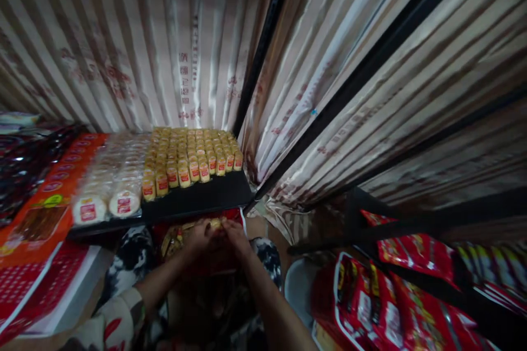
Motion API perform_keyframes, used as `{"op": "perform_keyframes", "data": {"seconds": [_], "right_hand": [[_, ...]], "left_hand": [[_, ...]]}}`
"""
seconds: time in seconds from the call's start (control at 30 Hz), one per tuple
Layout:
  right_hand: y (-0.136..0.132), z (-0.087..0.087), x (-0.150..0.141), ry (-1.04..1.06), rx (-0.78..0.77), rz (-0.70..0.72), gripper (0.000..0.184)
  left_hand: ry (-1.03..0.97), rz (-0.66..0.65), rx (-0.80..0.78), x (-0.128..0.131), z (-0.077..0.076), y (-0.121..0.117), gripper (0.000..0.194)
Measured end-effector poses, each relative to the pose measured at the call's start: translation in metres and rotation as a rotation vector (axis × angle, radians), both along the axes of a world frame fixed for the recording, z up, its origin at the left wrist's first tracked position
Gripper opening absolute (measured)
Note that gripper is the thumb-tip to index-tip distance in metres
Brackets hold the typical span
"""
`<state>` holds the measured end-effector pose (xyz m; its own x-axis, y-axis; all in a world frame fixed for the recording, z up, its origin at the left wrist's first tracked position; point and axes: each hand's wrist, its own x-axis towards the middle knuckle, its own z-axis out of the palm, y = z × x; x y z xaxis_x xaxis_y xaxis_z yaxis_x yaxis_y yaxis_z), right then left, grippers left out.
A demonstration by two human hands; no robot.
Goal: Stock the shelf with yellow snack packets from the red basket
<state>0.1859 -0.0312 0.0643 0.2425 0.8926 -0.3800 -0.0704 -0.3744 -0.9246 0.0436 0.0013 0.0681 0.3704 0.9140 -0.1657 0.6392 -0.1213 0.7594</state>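
Observation:
Both of my hands meet low at the centre, just under the front edge of a dark shelf (pixel 193 202). My left hand (pixel 201 235) and my right hand (pixel 235 236) are closed together on small yellow-wrapped snack packs (pixel 214 224) at the mouth of a red bag (pixel 214 263) that holds more of them. On the shelf above stand several rows of the same yellow packs with red labels (pixel 189 154), and to their left rows of clear-wrapped round white cakes (pixel 111 181).
Orange and red cartons (pixel 37 219) lie at the left beside dark packets (pixel 24 159). Red snack bags (pixel 391 296) hang on a black rack at the lower right. A striped printed curtain (pixel 329 77) and black poles close off the back. A pale bucket (pixel 298 285) stands below.

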Motion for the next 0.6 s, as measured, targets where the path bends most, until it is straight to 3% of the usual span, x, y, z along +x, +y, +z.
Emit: {"op": "perform_keyframes", "data": {"seconds": [0.23,0.43,0.6], "right_hand": [[0.006,0.018,-0.003,0.040,0.107,-0.014,0.035],[0.011,0.031,0.003,0.085,0.177,-0.013,0.033],[0.014,0.040,0.005,0.216,0.061,-0.139,0.038]], "left_hand": [[-0.232,0.084,-0.069,-0.002,0.021,0.019,0.020],[-0.498,0.170,-0.281,0.008,0.052,0.029,0.025],[-0.637,0.255,-0.413,0.020,0.078,0.036,0.023]]}}
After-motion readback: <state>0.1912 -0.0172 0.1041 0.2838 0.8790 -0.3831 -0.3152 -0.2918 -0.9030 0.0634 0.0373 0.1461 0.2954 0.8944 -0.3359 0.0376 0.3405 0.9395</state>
